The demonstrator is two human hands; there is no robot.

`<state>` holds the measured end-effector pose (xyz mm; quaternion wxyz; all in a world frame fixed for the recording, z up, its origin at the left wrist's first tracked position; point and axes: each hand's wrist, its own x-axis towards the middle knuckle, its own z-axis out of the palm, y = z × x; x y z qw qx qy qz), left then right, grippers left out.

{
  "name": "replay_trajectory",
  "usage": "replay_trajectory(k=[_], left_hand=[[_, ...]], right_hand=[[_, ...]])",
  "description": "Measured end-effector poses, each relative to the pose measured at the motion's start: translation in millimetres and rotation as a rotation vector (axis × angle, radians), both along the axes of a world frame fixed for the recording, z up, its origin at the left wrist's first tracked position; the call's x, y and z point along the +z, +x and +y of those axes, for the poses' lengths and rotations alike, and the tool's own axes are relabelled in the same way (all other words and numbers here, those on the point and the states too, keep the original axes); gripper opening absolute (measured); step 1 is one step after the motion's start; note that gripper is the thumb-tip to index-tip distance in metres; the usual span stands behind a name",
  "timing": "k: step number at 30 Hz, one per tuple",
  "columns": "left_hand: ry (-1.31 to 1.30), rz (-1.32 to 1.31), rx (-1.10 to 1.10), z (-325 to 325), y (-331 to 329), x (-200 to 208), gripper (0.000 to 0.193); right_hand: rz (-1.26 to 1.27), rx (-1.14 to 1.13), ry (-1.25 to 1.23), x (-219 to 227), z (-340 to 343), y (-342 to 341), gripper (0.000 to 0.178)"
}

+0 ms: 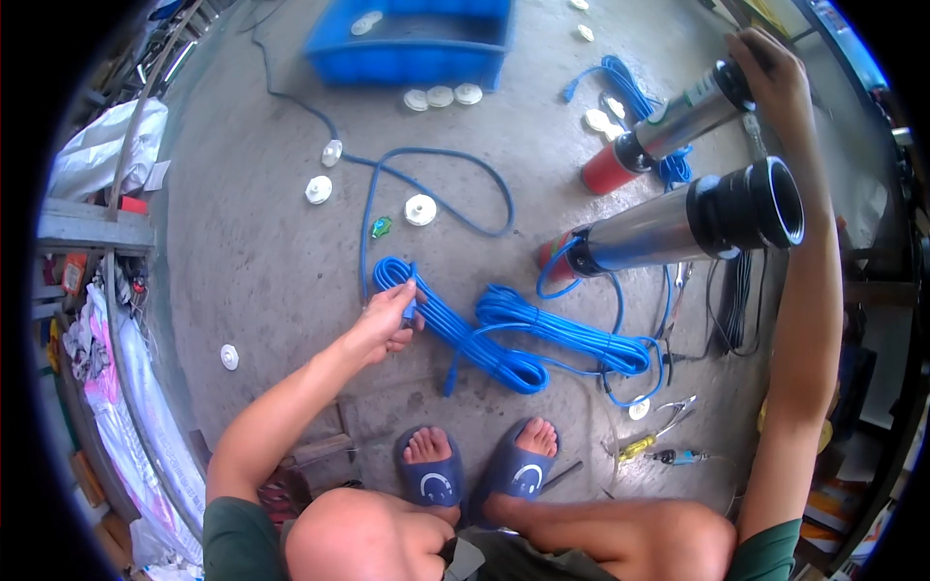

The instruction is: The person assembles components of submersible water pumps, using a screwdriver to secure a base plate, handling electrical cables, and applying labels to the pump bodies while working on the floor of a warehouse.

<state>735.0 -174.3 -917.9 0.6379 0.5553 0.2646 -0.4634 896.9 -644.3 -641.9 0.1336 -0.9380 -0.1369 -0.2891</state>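
My left hand is closed around a blue cable plug, held just over the left end of a bundled blue cable. A second blue cable bundle lies to its right on the floor. My right hand reaches far out and grips the black top end of the farther steel pump, which has a red base. Nearer to me stands another steel pump, with a wide black open end and a blue cable at its red base. My fingertips on the far pump are partly hidden.
A blue crate sits at the back, with white round discs in front. More discs are scattered about. Yellow-handled pliers and a black cable coil lie on the right. Shelving lines the left side.
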Motion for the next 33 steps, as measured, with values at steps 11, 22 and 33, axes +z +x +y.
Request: replay_trajectory(k=[11, 22, 33], left_hand=[[1.44, -1.36, -1.129, 31, 29, 51, 0.035], [-0.063, -1.343, -0.409, -203, 80, -62, 0.045], [-0.181, -1.546, -0.546, -213, 85, -51, 0.016]], right_hand=[[0.026, 0.039, 0.083, 0, -4, -6, 0.019], [0.06, 0.207, 0.721, 6, 85, -144, 0.044], [0.179, 0.476, 0.408, -10, 21, -180, 0.012]])
